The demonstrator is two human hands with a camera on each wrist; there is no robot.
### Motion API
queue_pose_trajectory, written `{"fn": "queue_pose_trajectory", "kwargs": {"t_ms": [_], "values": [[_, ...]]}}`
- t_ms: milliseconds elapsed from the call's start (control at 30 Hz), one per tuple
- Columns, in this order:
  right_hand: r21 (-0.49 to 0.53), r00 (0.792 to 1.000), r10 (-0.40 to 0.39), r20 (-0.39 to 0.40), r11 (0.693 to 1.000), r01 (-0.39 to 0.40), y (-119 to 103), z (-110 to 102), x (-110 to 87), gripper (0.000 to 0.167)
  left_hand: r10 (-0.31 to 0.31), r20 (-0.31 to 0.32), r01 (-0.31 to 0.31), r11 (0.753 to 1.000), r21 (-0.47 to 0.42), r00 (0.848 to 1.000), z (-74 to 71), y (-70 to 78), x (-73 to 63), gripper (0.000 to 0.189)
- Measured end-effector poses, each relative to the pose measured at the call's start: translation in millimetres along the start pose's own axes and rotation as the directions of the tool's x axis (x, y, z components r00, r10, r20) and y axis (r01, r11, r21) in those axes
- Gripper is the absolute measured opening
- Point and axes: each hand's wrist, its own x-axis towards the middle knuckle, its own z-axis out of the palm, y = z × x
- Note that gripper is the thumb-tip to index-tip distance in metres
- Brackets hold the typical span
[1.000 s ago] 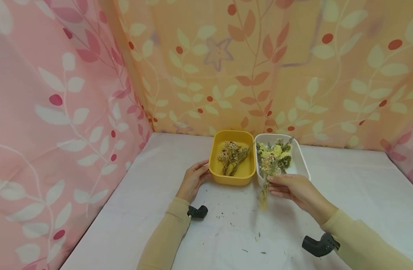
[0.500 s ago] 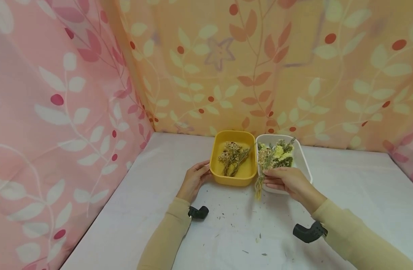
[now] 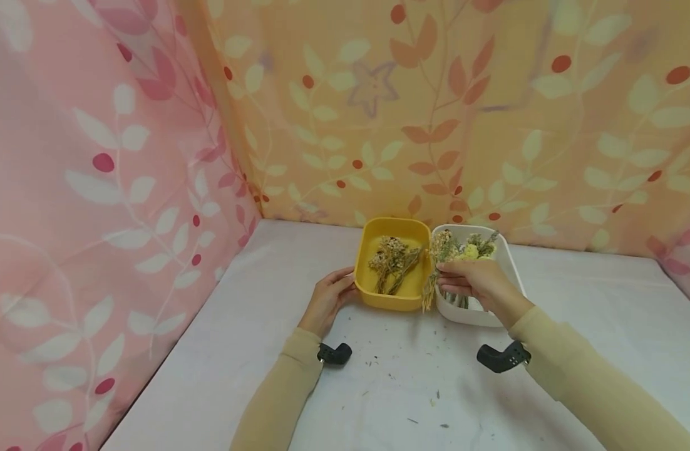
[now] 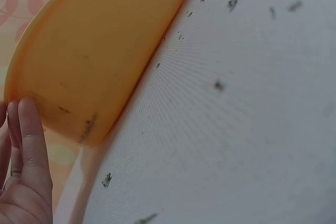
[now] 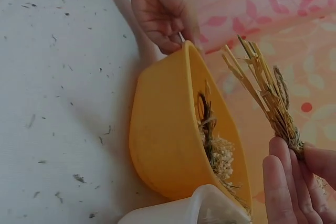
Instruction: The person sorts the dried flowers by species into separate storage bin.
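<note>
At the left, my left hand (image 3: pixel 326 300) holds the rim of a yellow plastic container (image 3: pixel 392 304), fingers against its outer wall. Inside lie small bunches of dried flowers (image 3: pixel 389 260). My right hand (image 3: pixel 481 280) pinches another bunch of dried flowers (image 5: pixel 273 98) by its stems, which twine binds together. In the head view this bunch is over the edge where the yellow container meets a white container (image 3: pixel 476 317); its stems point down toward the person. Yellow-headed dried flowers (image 3: pixel 471 252) lie in the white container, partly covered by my right hand.
Bits of dried plant (image 3: pixel 412 420) are scattered over the white tabletop (image 3: pixel 379 401) in front of the containers. Behind stands an orange leaf-patterned cloth (image 3: pixel 334 125), with a pink one (image 3: pixel 153 207) on the left. Each wrist carries a black camera mount (image 3: pixel 503 357).
My right hand has moved left and away from the person, carrying the bunch from above the white container to beside the yellow one. The left hand keeps its place on the yellow container.
</note>
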Motion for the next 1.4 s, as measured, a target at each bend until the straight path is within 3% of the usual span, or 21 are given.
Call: {"fn": "queue_pose_trajectory", "kwargs": {"t_ms": [200,367,533,900,1167,1400], "values": [[-0.034,1.0,-0.006,-0.018,0.999,0.006,-6.6,7.3,16.0,0.032,-0.001,-0.011,0.001,1.0,0.005,1.0,0.4,0.2,0.7,0.035],[-0.001,1.0,-0.015,-0.004,1.0,0.015,-7.4,15.0,29.7,0.036,0.009,-0.01,-0.009,1.0,0.002,1.0,0.2,-0.1,0.4,0.036],[-0.038,1.0,-0.027,-0.008,0.999,0.027,-5.9,22.8,45.2,0.044,0.0,-0.014,0.0,1.0,-0.007,1.0,0.4,-0.6,-0.2,0.037],[-0.095,0.999,-0.042,-0.025,0.995,0.04,-5.1,37.3,72.5,0.04,-0.004,-0.019,0.004,1.0,-0.009,1.0,0.4,0.0,-0.4,0.038],[-0.148,0.996,-0.002,-0.09,0.989,-0.012,-3.6,42.7,85.6,0.033,-0.008,-0.027,0.008,1.0,-0.021,1.0,2.1,-1.3,-1.3,0.036],[-0.134,0.992,0.042,-0.118,0.989,-0.057,-0.8,43.7,94.6,0.026,-0.006,-0.016,0.006,1.0,-0.016,1.0,1.6,-0.6,0.2,0.036]]}}
